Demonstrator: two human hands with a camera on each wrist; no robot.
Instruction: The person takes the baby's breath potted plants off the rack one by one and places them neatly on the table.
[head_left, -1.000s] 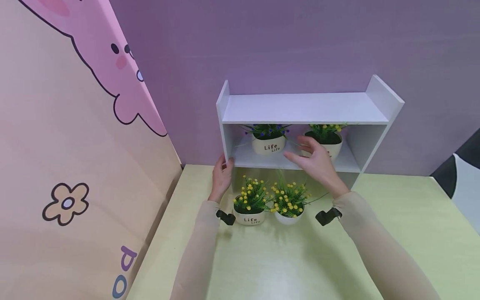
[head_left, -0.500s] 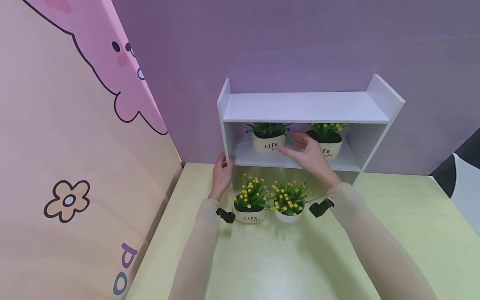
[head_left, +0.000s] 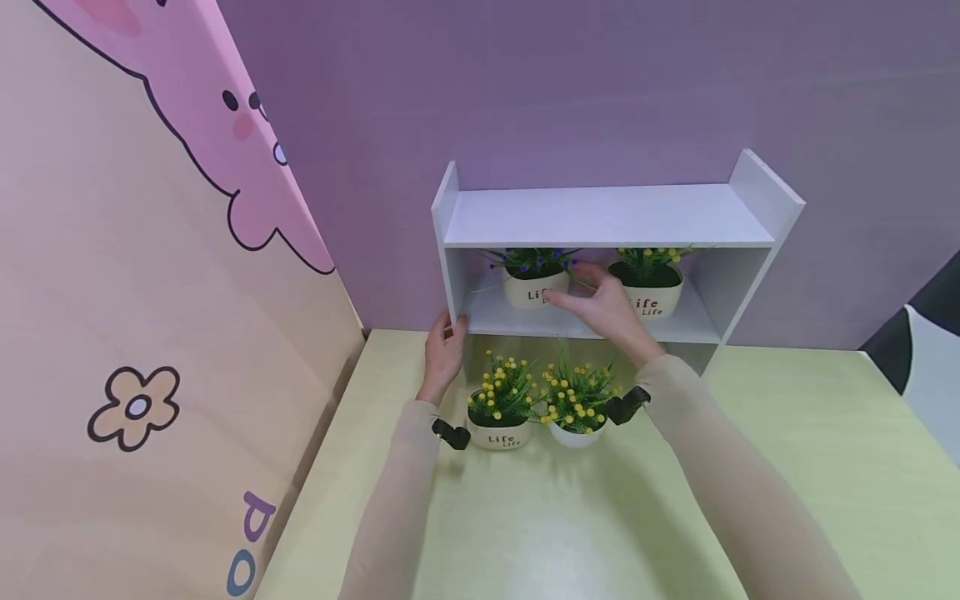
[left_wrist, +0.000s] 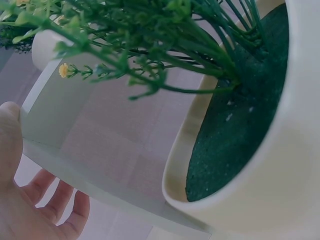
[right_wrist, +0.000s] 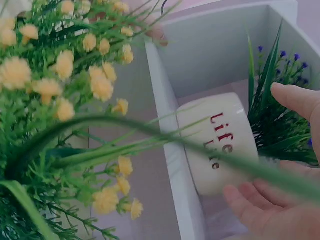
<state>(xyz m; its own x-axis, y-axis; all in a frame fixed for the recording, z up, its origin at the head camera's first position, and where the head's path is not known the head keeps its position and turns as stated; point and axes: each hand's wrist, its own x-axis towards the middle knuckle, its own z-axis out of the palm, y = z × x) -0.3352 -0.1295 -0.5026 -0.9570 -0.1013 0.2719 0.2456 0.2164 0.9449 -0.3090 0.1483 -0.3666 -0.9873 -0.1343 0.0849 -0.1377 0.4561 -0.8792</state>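
Gripping: left hand [head_left: 442,358], on shelf [head_left: 611,217] side.
Right hand [head_left: 602,310]: spread at blue-flowered pot [head_left: 519,291], contact unclear.
Front pot [head_left: 497,437]: smooth, oval; yellow flowers [head_left: 498,386], grainy green fill [left_wrist: 237,135].

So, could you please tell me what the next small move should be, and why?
I'd probably close the right hand gently on the blue-flowered pot: the hand is spread beside it, contact unclear, while the left hand holds the shelf.
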